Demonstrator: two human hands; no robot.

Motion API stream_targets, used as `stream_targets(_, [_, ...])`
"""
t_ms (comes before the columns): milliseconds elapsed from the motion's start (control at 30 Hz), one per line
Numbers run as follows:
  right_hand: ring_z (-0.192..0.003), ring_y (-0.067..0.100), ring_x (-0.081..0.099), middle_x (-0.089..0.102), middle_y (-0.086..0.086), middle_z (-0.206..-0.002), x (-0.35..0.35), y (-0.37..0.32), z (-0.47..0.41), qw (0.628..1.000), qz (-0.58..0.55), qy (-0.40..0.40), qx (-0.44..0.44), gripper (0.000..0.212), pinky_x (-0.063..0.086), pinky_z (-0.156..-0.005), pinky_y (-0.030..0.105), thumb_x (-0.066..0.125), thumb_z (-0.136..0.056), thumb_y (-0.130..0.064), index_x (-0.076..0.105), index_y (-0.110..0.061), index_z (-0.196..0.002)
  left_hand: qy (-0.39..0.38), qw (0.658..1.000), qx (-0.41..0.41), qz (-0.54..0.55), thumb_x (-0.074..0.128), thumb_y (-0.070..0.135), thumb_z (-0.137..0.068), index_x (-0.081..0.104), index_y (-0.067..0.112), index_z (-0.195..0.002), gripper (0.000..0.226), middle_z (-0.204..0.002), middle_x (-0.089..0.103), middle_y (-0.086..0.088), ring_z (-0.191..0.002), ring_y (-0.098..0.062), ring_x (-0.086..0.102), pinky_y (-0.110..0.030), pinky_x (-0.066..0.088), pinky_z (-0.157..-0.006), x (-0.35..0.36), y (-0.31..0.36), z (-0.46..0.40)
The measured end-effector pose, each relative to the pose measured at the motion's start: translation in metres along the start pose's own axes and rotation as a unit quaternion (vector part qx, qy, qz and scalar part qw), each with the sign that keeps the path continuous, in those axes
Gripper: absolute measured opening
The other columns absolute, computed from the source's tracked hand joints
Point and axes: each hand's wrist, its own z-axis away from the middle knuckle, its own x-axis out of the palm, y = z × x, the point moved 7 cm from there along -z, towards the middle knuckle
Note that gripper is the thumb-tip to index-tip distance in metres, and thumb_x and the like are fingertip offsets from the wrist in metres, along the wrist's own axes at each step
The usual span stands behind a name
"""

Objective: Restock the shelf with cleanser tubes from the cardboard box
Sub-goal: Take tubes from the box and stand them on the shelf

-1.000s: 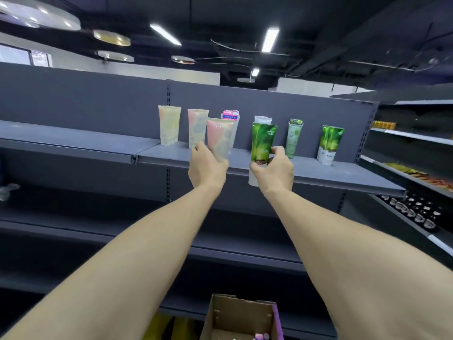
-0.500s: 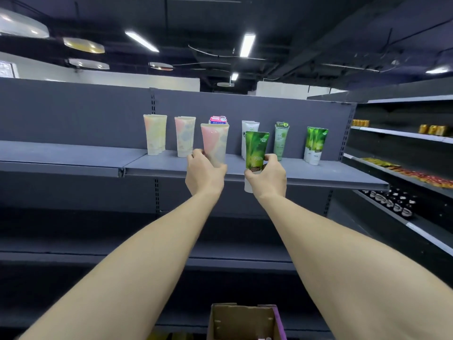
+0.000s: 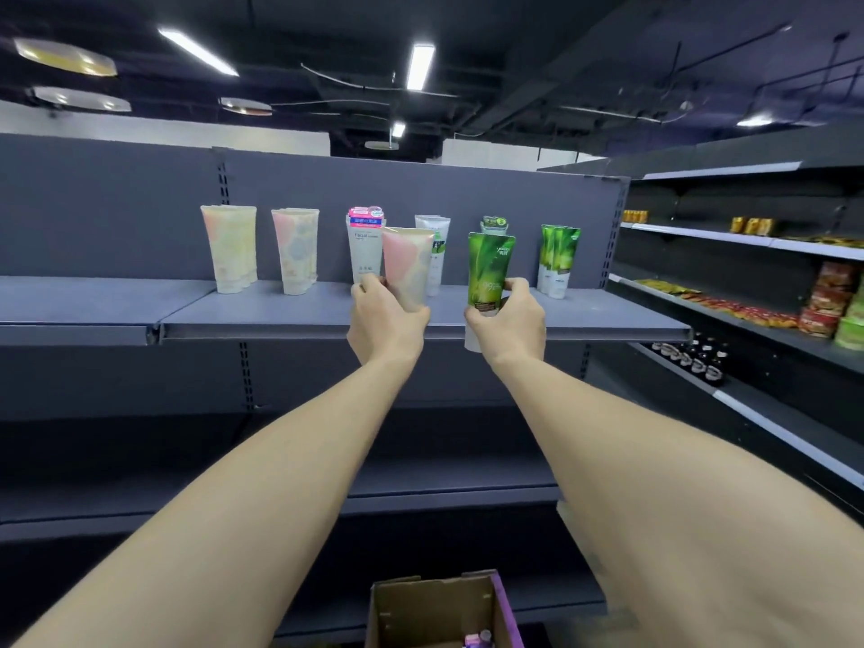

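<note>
while both hands clamp tubes: left hand (image 3: 387, 320) on pink tube (image 3: 406, 264), right hand (image 3: 507, 320) on green tube (image 3: 488, 268); bare shelf (image 3: 262, 315) edge below

We're seeing two bare forearms, no sleeves showing anywhere up to the frame edge. Left hand (image 3: 388, 322) & right hand (image 3: 509, 320) are wearing no gloves, rings, or watch. Wrists are showing bare too, w/ no bands or markings.

Tubes (image 3: 294, 250) on shelf (image 3: 290, 311), box (image 3: 439, 610) below
</note>
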Motion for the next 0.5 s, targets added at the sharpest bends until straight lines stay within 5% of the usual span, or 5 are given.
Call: stream_targets(500, [-0.097, 0.022, 0.060, 0.062, -0.002, -0.113, -0.056, 0.119, -0.162, 1.000, 0.013, 0.010, -0.021, 0.052, 0.051, -0.077, 0.035, 0.071, -0.082, -0.035, 0.048, -0.022, -0.126, 0.010, 1.000, -0.016, 0.020, 0.075, 0.035, -0.074, 0.048, 0.017, -0.117, 0.054, -0.115, 0.050, -0.001, -0.102, -0.026, 0.058, -0.037, 0.047, -0.075, 0.160, 0.091, -0.011])
